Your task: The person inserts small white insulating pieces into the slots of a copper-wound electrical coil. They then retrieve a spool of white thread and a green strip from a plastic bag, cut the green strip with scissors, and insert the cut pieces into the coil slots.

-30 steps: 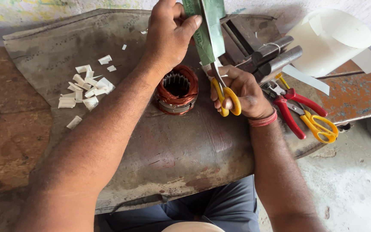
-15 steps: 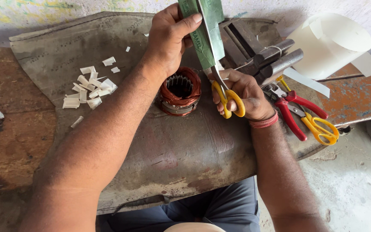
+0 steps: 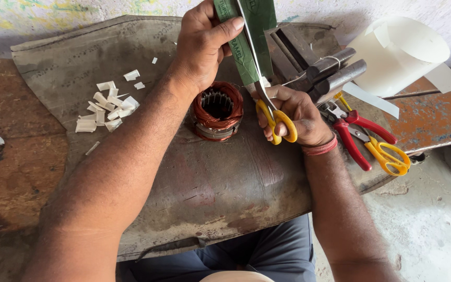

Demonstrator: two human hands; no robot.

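So right now the left hand (image 3: 202,44) is pinching a green sheet strip (image 3: 246,36) up at the top centre of the frame, thumb pressed across it, while the right hand (image 3: 293,115) has its fingers through the yellow-handled scissors (image 3: 275,117), blades running up along the strip's middle. Compared with a second ago, the scissors look like they've worked further up the strip, and both hands have drifted a bit toward the right of the picture, so the lengthwise cut reads to me as well under way rather than just started. Blades look nearly closed around the sheet, though the tips go out of the frame so I can't say how far the slit goes. Just below the left hand sits a copper-wound stator (image 3: 217,109) on the grey rubber mat (image 3: 210,183), not touched by anyone. Little pile of white paper bits (image 3: 105,107) stays put at centre left. To the right there's a bench vise (image 3: 314,68), red-handled pliers (image 3: 356,136), another yellow pair of scissors (image 3: 387,154), and a roll of white sheet (image 3: 403,52) at upper right.
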